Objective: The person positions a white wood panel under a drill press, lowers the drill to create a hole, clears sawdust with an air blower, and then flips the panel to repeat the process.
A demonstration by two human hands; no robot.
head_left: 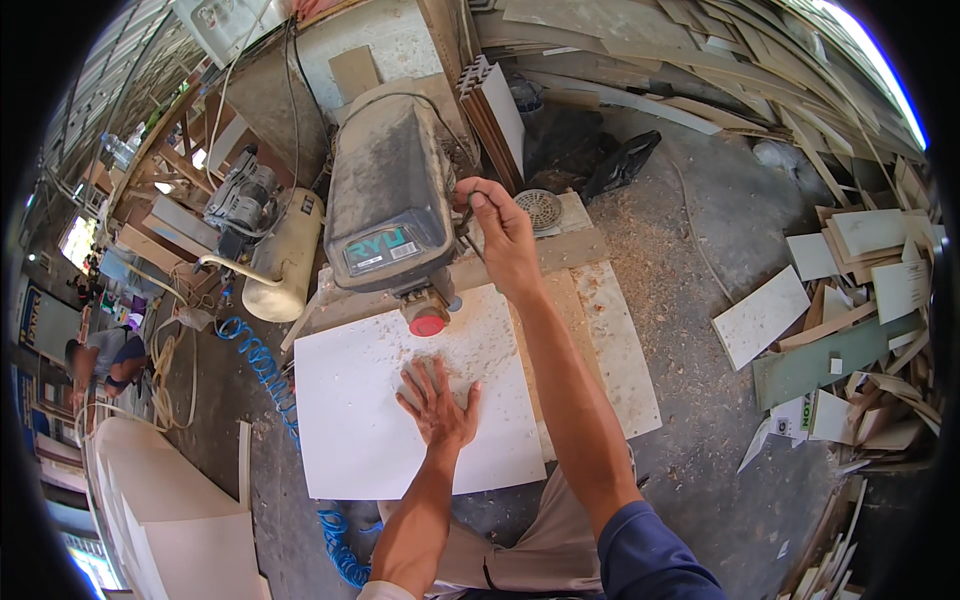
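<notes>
Directly below the drill press (390, 205), my left hand (437, 400) lay flat, fingers spread, on the white panel (350, 420); my right hand (505, 235) gripped its side feed handle (470, 215), clenched

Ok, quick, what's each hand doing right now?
Left hand: open, flat on the white board.
Right hand: closed on the drill press lever.
</notes>
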